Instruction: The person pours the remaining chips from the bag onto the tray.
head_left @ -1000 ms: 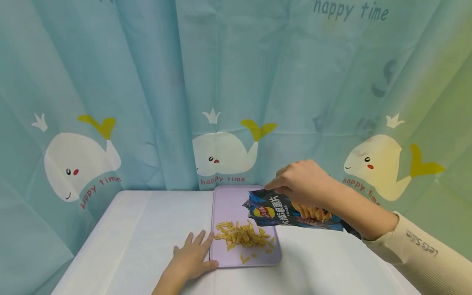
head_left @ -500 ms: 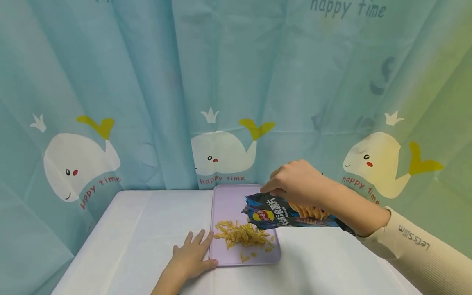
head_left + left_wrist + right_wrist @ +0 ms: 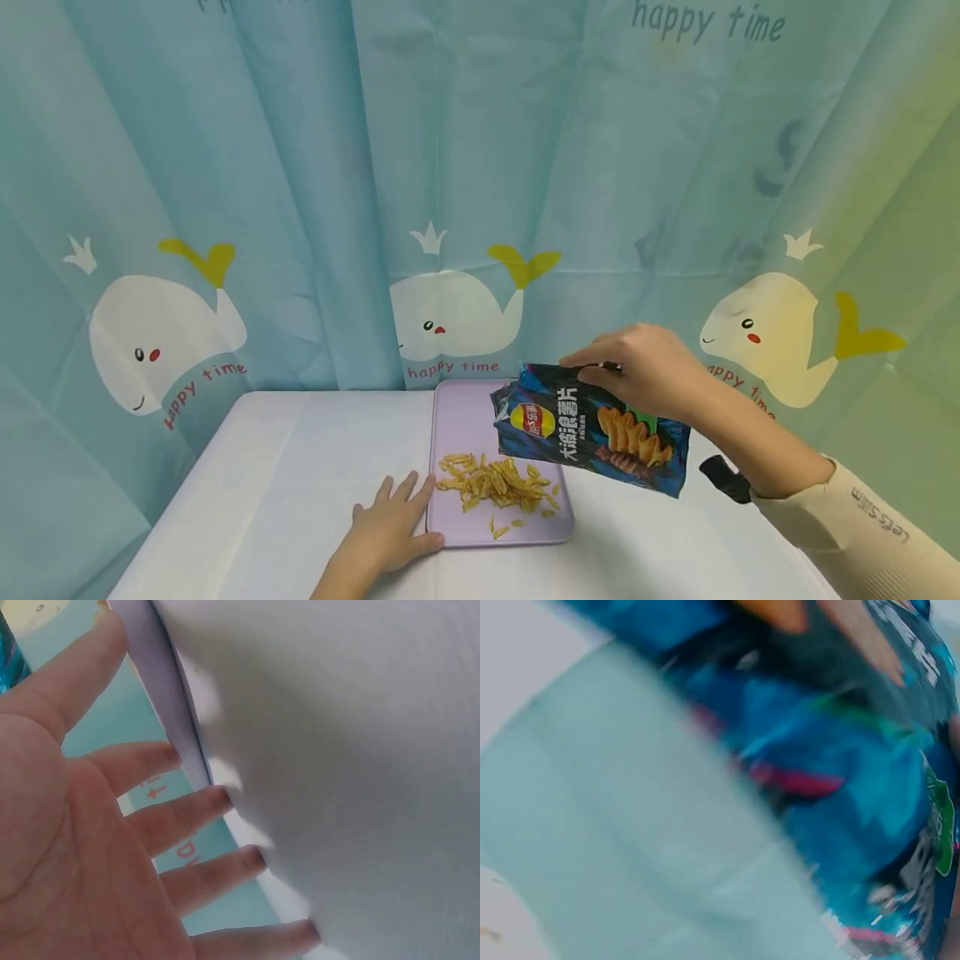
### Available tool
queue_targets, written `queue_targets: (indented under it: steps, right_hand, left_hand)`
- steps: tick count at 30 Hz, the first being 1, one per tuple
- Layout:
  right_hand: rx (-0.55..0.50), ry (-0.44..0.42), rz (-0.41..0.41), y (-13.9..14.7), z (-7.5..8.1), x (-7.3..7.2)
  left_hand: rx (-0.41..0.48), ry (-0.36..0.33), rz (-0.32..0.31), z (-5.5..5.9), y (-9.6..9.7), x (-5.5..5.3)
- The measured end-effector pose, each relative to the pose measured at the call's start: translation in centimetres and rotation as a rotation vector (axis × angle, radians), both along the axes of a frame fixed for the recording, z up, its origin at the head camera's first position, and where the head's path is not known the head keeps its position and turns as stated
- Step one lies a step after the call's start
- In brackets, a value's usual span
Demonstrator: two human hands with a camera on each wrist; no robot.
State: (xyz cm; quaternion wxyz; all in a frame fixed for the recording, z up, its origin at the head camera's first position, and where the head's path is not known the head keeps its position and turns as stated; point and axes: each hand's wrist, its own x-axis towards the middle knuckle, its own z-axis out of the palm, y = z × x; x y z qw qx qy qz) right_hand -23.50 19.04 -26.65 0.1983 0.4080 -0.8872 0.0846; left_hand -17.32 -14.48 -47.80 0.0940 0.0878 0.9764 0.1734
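Observation:
My right hand [image 3: 645, 367] pinches the upper edge of a dark blue chip bag [image 3: 585, 433], which hangs sideways above the right part of a lilac tray [image 3: 461, 412]. The torn end of the bag faces left. Yellow ridged chips [image 3: 498, 483] lie heaped on the near half of the tray, a few loose around the pile. My left hand [image 3: 386, 529] lies on the table with fingers spread, its thumb and index finger at the tray's left edge. In the left wrist view the left fingers are straight. The right wrist view shows the bag [image 3: 810, 765] close up and blurred.
The tray stands on a white-covered table [image 3: 322, 467]. A light blue curtain [image 3: 450, 167] with printed whales hangs behind it. A black strap [image 3: 726, 479] shows below my right forearm.
The bag has tilted so more of its printed front shows, and its right end hangs lower. My right hand has shifted slightly right. The left hand has stayed at the tray.

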Motion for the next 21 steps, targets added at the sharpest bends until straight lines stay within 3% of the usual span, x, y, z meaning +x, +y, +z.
queue_targets:
  steps: [3, 6, 8, 11, 16, 21]
  right_hand:
    - [-0.192, -0.027, -0.074, 3.1, -2.4, -0.4]
    - [-0.416, -0.056, -0.198, 6.2, -6.2, -0.5]
    - [-0.570, -0.112, -0.302, 8.0, -9.1, -0.4]
    - [-0.758, -0.271, -0.473, 10.0, -12.8, 0.1]
    - [-0.952, -0.564, -0.729, 11.7, -16.9, 0.5]
    - [-1.064, -0.707, -0.845, 12.0, -19.3, 0.2]
  left_hand:
    - [0.006, 0.005, -0.007, -0.1, 0.2, 0.0]
    - [0.008, 0.002, -0.006, -0.1, 0.2, 0.0]
    - [0.006, -0.001, -0.002, 0.0, 0.2, 0.0]
    - [-0.001, -0.004, 0.000, 0.0, 0.0, -0.1]
    - [0.006, -0.008, -0.001, 0.0, -0.1, -0.1]
    - [0.021, -0.018, 0.005, -0.3, -0.3, 0.1]
